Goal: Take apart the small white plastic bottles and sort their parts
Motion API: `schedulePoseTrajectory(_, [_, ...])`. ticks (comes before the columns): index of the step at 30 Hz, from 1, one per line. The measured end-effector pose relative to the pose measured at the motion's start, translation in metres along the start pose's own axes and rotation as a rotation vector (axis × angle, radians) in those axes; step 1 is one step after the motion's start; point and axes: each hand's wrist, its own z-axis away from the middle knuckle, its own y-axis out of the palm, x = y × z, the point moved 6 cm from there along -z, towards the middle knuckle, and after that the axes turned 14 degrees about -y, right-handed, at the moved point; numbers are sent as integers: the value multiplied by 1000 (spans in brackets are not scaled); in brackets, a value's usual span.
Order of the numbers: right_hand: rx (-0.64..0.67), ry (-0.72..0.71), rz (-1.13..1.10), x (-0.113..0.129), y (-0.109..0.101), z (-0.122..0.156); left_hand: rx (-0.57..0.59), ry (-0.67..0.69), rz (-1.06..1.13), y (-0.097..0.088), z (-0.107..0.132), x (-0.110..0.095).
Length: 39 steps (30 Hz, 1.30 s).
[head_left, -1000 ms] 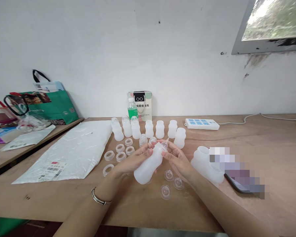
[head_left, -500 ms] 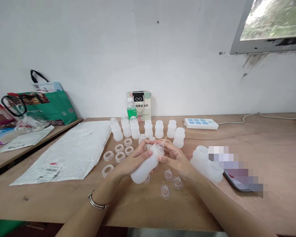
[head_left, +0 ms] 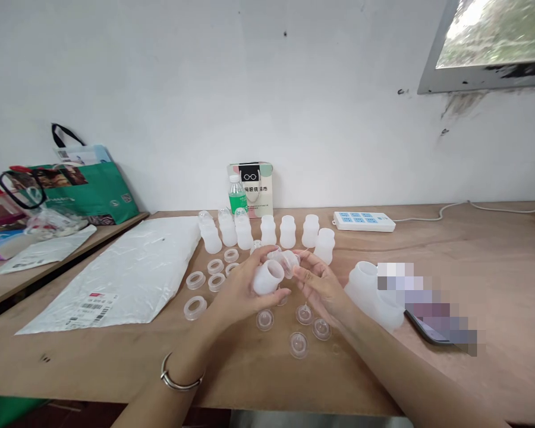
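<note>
My left hand (head_left: 245,285) is wrapped round a frosted white baby bottle (head_left: 266,280), whose open mouth tilts up toward me. In the fingers of my right hand (head_left: 318,284) is a translucent bottle collar (head_left: 289,263), apparently with a clear teat in it, beside the bottle and apart from its mouth. Below my hands, several clear teats (head_left: 298,345) lie on the table. Left of them are several translucent collar rings (head_left: 195,308). Behind stands a row of frosted bottles (head_left: 288,232); the leftmost ones carry clear domed caps.
More frosted bottles (head_left: 365,294) sit on the right beside a partly blurred phone (head_left: 428,333). A white power strip (head_left: 363,222) lies at the back. On the left is a white plastic mailer (head_left: 138,267). A green-labelled drink bottle (head_left: 237,196) and paper bag (head_left: 261,202) stand against the wall.
The collar has come off the bottle's mouth and is now in my right hand, to the right. My left hand has turned the bottle so its opening faces me.
</note>
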Motion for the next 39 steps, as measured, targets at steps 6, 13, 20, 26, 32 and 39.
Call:
schedulePoseTrajectory(6, [33,49,-38,-10,0,2,-150,279,36,0,8,-14])
schedulePoseTrajectory(13, [132,-94,195,8,1,-1,-212,274,9,-6,15,-13])
schedulePoseTrajectory(20, [82,-470,445,30,9,7,-286,315,61,-6,19,-15])
schedulePoseTrajectory(26, [77,-349,396,23,6,6,-227,288,80,-9,15,-12])
schedulePoseTrajectory(32, [105,-96,243,3,4,3,-92,98,27,0,8,1])
schedulePoseTrajectory(39, [131,-137,217,9,4,1,113,-65,126,16,6,14])
